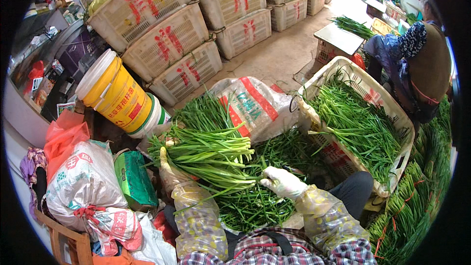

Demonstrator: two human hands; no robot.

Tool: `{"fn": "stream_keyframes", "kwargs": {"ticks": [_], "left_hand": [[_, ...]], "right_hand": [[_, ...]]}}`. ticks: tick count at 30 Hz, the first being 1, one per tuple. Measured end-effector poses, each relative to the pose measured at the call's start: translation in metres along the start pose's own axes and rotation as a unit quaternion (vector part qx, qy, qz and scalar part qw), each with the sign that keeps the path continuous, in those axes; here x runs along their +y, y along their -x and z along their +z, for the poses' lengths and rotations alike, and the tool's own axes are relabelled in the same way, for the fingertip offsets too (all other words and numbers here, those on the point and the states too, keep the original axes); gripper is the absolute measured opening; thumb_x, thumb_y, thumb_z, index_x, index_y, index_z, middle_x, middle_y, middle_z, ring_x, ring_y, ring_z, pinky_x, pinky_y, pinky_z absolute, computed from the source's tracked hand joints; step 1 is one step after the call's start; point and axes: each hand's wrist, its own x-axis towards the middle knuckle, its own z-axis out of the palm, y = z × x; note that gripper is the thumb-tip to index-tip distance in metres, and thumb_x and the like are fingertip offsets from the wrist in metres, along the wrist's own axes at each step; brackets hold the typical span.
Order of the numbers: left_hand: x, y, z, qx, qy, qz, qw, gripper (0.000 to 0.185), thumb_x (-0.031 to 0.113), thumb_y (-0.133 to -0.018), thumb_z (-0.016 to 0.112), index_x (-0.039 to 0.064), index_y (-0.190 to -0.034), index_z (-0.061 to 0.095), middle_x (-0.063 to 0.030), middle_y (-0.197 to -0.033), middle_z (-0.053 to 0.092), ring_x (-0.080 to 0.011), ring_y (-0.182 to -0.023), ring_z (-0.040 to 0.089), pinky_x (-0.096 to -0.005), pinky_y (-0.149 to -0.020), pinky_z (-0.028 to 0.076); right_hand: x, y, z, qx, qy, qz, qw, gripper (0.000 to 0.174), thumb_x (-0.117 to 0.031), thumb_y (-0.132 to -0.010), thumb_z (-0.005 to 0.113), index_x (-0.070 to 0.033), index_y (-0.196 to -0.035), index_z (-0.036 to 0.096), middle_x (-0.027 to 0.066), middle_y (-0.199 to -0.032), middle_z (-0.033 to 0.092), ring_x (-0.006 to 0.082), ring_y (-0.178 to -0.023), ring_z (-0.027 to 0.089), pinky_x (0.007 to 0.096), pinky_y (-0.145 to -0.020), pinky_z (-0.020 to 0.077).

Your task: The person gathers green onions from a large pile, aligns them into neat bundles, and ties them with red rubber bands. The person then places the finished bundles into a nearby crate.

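My left hand (173, 173), in a pale glove, holds a thick bunch of garlic chives (209, 151) from below and the left side. Their pale cut ends point right, towards my right hand (283, 182). That hand wears a white glove, and its thumb and fingers pinch the end of a chive stalk at the bunch's lower edge. Loose chive leaves (254, 206) lie in a heap below both hands, over my lap. Behind the bunch, more chives (204, 112) rest against a woven plastic sack (254, 106) with red stripes.
To the right stands a white plastic crate (353, 64) of loose chives, with tied bundles (401, 191) beyond it. A yellow bucket (117, 95) and stuffed sacks (84, 180) stand left. Stacked crates (165, 44) line the back. Another person (423, 59) bends at the right.
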Motion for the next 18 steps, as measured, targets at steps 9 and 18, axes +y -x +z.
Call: {"fn": "stream_keyframes", "kwargs": {"ticks": [9, 18], "left_hand": [[0.016, -0.001, 0.006, -0.014, -0.014, 0.084, 0.996, 0.035, 0.039, -0.101, 0.049, 0.013, -0.113, 0.069, -0.0119, -0.122, 0.069, -0.0357, -0.110, 0.064, -0.0620, -0.098, 0.049], [-0.017, -0.006, -0.013, 0.066, -0.009, 0.048, 0.997, 0.039, 0.038, -0.101, 0.050, 0.011, -0.120, 0.070, -0.0117, -0.123, 0.070, -0.0332, -0.108, 0.067, -0.0576, -0.093, 0.054]], "right_hand": [[0.060, 0.018, -0.056, 0.087, -0.155, 0.185, 0.967, 0.026, -0.028, -0.096, 0.066, -0.003, -0.097, 0.061, 0.0135, -0.091, 0.066, 0.0204, -0.078, 0.060, 0.0355, -0.072, 0.0494], [0.010, -0.045, 0.020, -0.114, -0.522, 0.030, 0.845, 0.075, -0.027, -0.092, 0.071, -0.010, -0.154, 0.033, 0.0005, -0.110, 0.063, 0.0082, -0.084, 0.060, 0.0204, -0.062, 0.0414]]}}
